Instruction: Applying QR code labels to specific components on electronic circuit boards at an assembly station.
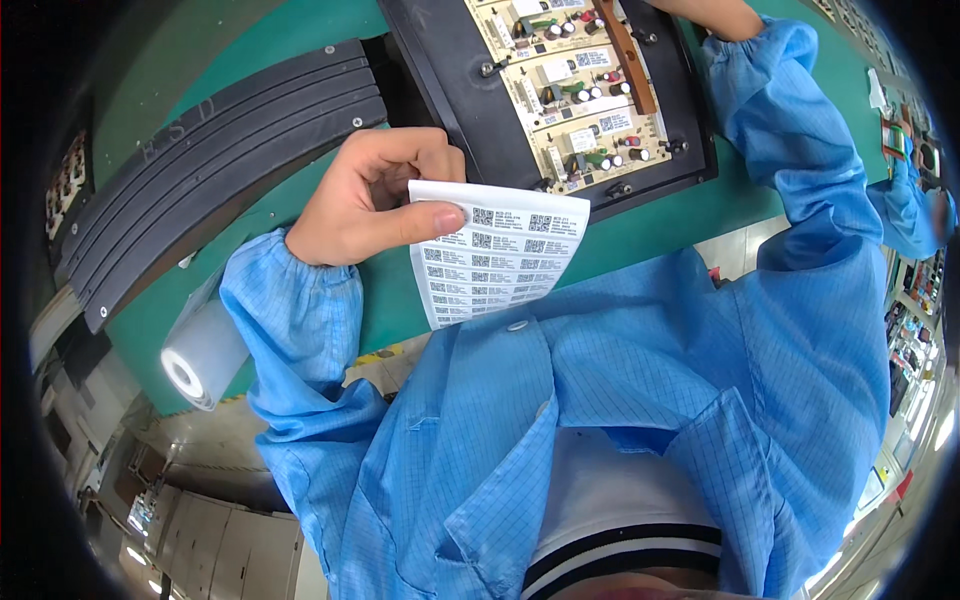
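My left hand (pixel 385 200) pinches the upper left edge of a white label sheet (pixel 490 270) between thumb and fingers. Rows of small black square codes and print cover the sheet, which hangs in front of my blue jacket. Above it, a black tray (pixel 475 125) carries a panel of several cream circuit boards (pixel 590 145) with capacitors and white labels. A brown bar (pixel 628 55) lies across the boards' right side. Reaching past the tray's right side, my right hand (pixel 715 12) is cut off by the top edge, so its fingers do not show.
Stacked black trays (pixel 235 150) stand on the green table (pixel 640 240) at the left. A clear plastic roll (pixel 205 350) lies at the near left edge. Another person's blue sleeve (pixel 905 215) appears at the far right.
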A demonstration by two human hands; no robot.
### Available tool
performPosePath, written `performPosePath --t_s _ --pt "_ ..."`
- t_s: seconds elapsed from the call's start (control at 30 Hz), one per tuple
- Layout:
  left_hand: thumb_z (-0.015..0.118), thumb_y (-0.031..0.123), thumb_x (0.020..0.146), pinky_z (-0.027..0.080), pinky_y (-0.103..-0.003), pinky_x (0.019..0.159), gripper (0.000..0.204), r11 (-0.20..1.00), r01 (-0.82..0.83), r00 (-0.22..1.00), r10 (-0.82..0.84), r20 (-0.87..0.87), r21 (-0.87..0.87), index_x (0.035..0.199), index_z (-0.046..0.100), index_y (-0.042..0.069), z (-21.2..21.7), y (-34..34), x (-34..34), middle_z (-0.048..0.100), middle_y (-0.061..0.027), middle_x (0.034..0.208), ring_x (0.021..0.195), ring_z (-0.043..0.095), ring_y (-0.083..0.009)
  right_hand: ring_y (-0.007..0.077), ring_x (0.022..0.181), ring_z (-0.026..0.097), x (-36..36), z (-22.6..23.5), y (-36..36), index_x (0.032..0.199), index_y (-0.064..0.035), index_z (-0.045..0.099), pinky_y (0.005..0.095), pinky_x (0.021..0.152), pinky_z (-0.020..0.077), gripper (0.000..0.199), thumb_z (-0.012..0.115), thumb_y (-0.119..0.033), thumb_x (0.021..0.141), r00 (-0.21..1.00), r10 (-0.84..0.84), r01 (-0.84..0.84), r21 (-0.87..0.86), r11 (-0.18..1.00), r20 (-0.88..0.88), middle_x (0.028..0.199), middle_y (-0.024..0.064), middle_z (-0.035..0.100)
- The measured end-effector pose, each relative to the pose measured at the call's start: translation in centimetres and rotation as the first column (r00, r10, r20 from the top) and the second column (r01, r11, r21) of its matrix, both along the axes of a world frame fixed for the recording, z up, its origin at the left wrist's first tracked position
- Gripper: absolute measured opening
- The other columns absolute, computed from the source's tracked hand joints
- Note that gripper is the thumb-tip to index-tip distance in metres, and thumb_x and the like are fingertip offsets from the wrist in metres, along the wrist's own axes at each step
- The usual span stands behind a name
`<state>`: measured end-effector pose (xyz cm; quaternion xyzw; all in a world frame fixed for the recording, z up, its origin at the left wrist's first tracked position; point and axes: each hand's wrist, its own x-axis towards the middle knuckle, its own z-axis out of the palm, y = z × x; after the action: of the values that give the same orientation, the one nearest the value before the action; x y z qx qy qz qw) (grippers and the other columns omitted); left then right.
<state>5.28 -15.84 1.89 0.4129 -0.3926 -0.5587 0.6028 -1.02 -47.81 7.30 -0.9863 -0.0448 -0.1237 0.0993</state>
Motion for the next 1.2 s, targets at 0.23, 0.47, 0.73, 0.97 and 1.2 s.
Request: performPosePath --t_s 0.23,0.47,0.73,0.97,1.2 --pt "0.071 0.007 0.087 0.039 -0.024 0.059 0.025 1.0 0.008 1.0 -0.008 0.005 0.017 0.073 0.05 0.003 -0.1 0.0 0.0 0.056 -0.0036 0.073 0.069 0.052 -0.0074 0.0302 0.085 0.06 1.8 -0.4 -0.3 0.088 -0.0014 0.072 0.0382 0.077 0.0473 0.021 0.072 -0.022 0.086 0.996 0.084 -0.076 0.24 0.968 -0.024 0.084 0.0157 0.062" --pt "0.071 0.007 0.087 0.039 -0.024 0.059 0.026 0.999 0.014 1.0 -0.015 0.017 0.031 0.073 0.05 0.004 0.1 -0.1 0.1 0.056 -0.0025 0.073 0.069 0.053 -0.0069 0.0319 0.088 0.06 2.8 -0.4 -0.7 0.089 -0.0015 0.07 0.04 0.08 0.0477 0.024 0.072 -0.025 0.086 0.989 0.127 -0.122 0.077 0.99 -0.07 0.088 0.0163 0.062" --pt "0.071 0.008 0.088 0.039 -0.022 0.06 0.027 1.0 0.009 0.998 -0.009 0.055 0.006 0.072 0.05 0.004 0.0 0.1 0.4 0.057 -0.0019 0.074 0.069 0.052 -0.0056 0.0363 0.081 0.062 4.1 0.8 -0.8 0.092 0.0047 0.058 0.0427 0.072 0.0494 0.051 0.077 -0.042 0.081 0.984 -0.006 -0.011 -0.096 0.995 -0.179 0.085 0.0209 0.063" --pt "0.073 0.008 0.087 0.042 -0.023 0.062 0.019 0.998 0.059 0.998 -0.06 0.035 0.011 0.077 0.058 0.002 -0.1 -0.3 0.9 0.057 0.0003 0.074 0.071 0.054 -0.0049 0.0324 0.079 0.063 1.8 1.9 -0.5 0.096 0.0024 0.059 0.0395 0.07 0.0506 0.044 0.077 -0.036 0.081 0.969 -0.004 -0.001 -0.02 1.0 -0.247 0.085 0.0186 0.062" --pt "0.073 0.007 0.086 0.04 -0.023 0.06 0.023 0.998 0.067 0.997 -0.068 0.03 0.012 0.074 0.055 0.003 -0.1 -0.4 0.7 0.056 0.0003 0.074 0.069 0.052 -0.0045 0.0342 0.071 0.063 -1.0 1.8 2.3 0.108 0.0012 0.058 0.0415 0.067 0.0512 0.048 0.077 -0.029 0.075 0.957 -0.262 0.258 -0.043 0.965 -0.125 0.072 0.0138 0.061"
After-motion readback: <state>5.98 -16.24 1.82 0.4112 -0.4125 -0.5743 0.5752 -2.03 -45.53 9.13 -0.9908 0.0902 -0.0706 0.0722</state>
